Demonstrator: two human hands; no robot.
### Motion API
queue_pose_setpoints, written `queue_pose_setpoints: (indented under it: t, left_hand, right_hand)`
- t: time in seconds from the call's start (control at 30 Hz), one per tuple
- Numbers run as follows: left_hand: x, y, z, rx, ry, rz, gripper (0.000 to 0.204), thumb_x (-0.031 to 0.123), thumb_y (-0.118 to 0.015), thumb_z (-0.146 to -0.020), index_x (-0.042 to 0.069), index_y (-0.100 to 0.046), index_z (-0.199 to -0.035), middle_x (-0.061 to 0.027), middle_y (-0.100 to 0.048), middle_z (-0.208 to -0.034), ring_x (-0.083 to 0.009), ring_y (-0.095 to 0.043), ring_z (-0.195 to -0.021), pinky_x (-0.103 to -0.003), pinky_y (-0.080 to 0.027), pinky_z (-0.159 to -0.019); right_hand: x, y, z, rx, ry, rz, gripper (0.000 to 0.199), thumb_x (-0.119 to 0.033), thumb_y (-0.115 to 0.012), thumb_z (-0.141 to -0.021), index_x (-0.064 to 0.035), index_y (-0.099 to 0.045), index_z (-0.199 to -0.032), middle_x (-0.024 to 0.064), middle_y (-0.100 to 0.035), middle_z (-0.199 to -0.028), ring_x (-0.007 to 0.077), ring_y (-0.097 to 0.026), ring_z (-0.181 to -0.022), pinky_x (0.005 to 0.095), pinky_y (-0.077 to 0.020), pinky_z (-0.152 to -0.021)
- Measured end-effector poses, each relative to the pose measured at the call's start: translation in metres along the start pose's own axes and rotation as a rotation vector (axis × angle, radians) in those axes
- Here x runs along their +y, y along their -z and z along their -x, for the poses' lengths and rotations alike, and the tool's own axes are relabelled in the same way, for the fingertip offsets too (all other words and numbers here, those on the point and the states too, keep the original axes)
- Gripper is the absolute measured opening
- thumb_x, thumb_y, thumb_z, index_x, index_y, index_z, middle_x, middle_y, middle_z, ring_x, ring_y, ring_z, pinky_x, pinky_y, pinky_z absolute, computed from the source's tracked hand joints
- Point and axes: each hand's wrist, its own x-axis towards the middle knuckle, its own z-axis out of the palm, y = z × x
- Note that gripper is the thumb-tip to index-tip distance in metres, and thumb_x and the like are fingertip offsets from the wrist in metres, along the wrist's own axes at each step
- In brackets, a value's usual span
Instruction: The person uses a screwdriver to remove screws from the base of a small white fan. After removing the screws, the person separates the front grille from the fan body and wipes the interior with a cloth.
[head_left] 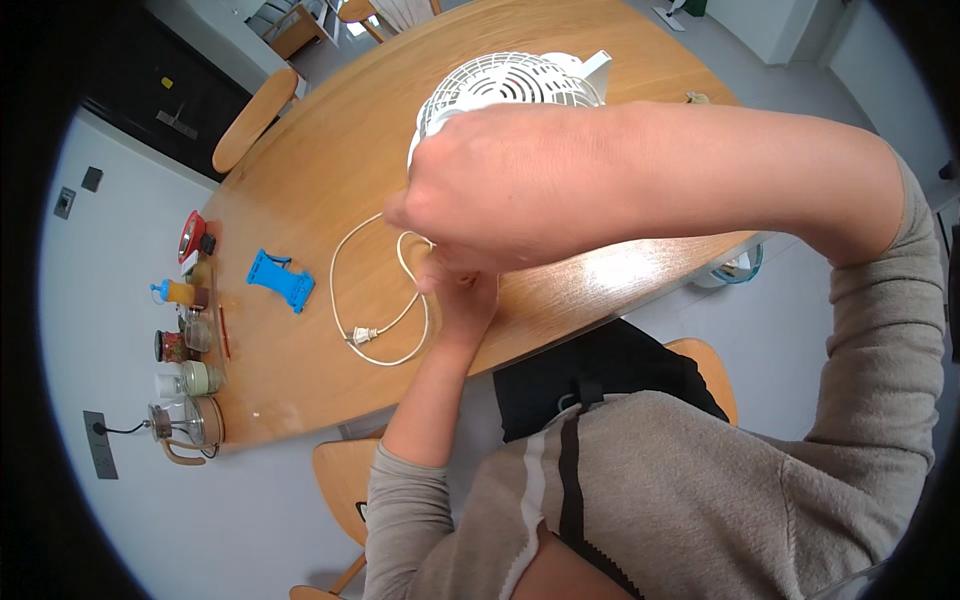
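Observation:
A white fan (pixel 510 82) with a round grille lies on the wooden table, its near part covered by my right hand. My right hand (pixel 470 185) reaches across from the right with its back showing and its fingers curled; whatever they hold is hidden. Just below it, my left hand (pixel 465 292) comes up from the lower edge, mostly behind the right one, so its fingers barely show. A pale power cord (pixel 333 268) loops over the table left of both hands. Its two-pin plug (pixel 362 336) rests on the wood inside the loop.
Left of the cord lies a blue plastic bracket (pixel 280 281). Along the table's left edge stand jars (pixel 201 378), a sauce bottle (pixel 180 293), a red round item (pixel 191 237) and a glass kettle (pixel 205 422). Wooden chairs (pixel 255 120) surround the table (pixel 330 150).

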Motion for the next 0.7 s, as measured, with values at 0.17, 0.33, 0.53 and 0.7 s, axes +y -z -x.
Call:
queue_pose_setpoints:
  t: [0.17,0.33,0.53,0.7]
  left_hand:
    - [-0.006,0.001,0.006,-0.031,0.073,0.0,0.005,0.003,-0.067,-0.088,-0.001,-0.065,-0.085,-0.0061,-0.065,-0.074,-0.0152,-0.062,-0.072,-0.03,-0.046,-0.065]
    - [0.001,-0.005,0.0,0.059,-0.091,0.014,0.004,0.0,-0.066,-0.087,-0.001,-0.063,-0.085,-0.0056,-0.063,-0.069,-0.0137,-0.06,-0.067,-0.028,-0.044,-0.06]
    - [-0.016,0.002,0.009,-0.116,0.065,0.0,0.004,0.001,-0.065,-0.09,-0.002,-0.065,-0.087,-0.0038,-0.064,-0.069,-0.0127,-0.059,-0.065,-0.027,-0.044,-0.059]
    - [0.0,-0.007,0.0,0.031,-0.007,0.126,0.005,0.001,-0.067,-0.088,-0.002,-0.065,-0.084,-0.0048,-0.063,-0.066,-0.0137,-0.059,-0.063,-0.027,-0.043,-0.057]
  right_hand:
    - [0.014,-0.03,0.001,0.267,0.158,0.053,0.019,-0.016,-0.073,-0.077,0.0013,-0.07,-0.084,0.0155,-0.067,-0.071,0.0316,-0.07,-0.071,0.0406,-0.0573,-0.064]
    - [0.021,-0.037,0.005,0.327,0.273,-0.09,0.016,-0.012,-0.07,-0.077,0.0001,-0.067,-0.086,0.0147,-0.065,-0.072,0.0311,-0.069,-0.071,0.0414,-0.056,-0.062]
    - [0.015,-0.03,0.007,0.2,0.108,0.057,0.031,-0.024,-0.078,-0.077,0.0005,-0.068,-0.093,0.0179,-0.07,-0.079,0.034,-0.072,-0.078,0.0414,-0.0584,-0.07]
    - [0.011,-0.024,0.01,0.264,0.021,-0.01,0.031,-0.023,-0.078,-0.076,0.0,-0.068,-0.094,0.0143,-0.07,-0.076,0.0326,-0.072,-0.074,0.0409,-0.0591,-0.068]
